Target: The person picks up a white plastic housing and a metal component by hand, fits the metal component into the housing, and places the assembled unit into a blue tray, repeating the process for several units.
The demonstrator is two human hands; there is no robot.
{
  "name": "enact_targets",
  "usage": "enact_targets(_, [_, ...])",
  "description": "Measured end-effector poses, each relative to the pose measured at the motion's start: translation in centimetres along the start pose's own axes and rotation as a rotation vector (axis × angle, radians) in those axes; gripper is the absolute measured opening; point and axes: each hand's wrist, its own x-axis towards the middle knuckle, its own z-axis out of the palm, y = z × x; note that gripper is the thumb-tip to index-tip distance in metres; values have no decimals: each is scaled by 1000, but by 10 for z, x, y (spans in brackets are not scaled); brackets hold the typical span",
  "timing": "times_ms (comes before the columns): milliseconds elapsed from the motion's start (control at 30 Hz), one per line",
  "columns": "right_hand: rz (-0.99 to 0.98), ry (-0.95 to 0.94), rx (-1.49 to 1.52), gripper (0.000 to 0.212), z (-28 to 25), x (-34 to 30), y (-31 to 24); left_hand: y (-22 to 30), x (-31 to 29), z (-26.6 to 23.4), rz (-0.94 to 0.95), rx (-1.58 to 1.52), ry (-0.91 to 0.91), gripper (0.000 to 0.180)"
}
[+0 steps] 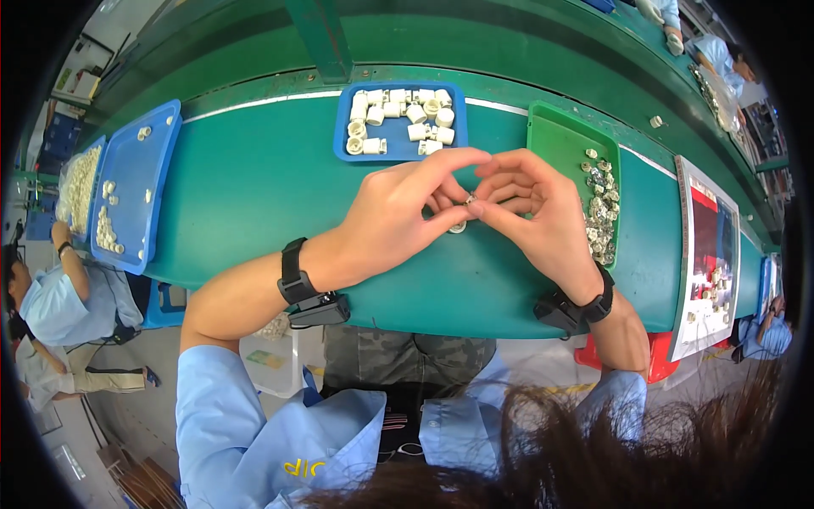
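Note:
Above the green work surface (280,204), my left hand (394,208) and my right hand (538,212) meet fingertip to fingertip. Both are closed in a pinch on a tiny metal part (470,200), mostly hidden by the fingers. Just below the fingertips a small white round piece (458,227) shows; whether it lies on the surface or is held, I cannot tell. Beyond my left hand stands a blue tray (342,127) of white cylindrical sockets (392,109). Beside my right hand, a green tray (551,127) holds many small metal-and-white parts (600,208).
A larger blue tray (157,178) with scattered white pieces stands at the far left, next to a bag of white pieces (78,191). On the right lies a framed board (685,280) with parts on it. A green upright post (320,38) rises behind. Other people sit nearby.

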Motion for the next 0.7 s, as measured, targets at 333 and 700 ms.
enact_targets(333, [-17, 6, -26, 43, 2, 0, -1, -5, 0, -5, 179, 91, 52, 63])
enact_targets(700, [-268, -99, -430, 41, 14, -7, 1, -21, -14, -12, 69, 113, -197, 31])
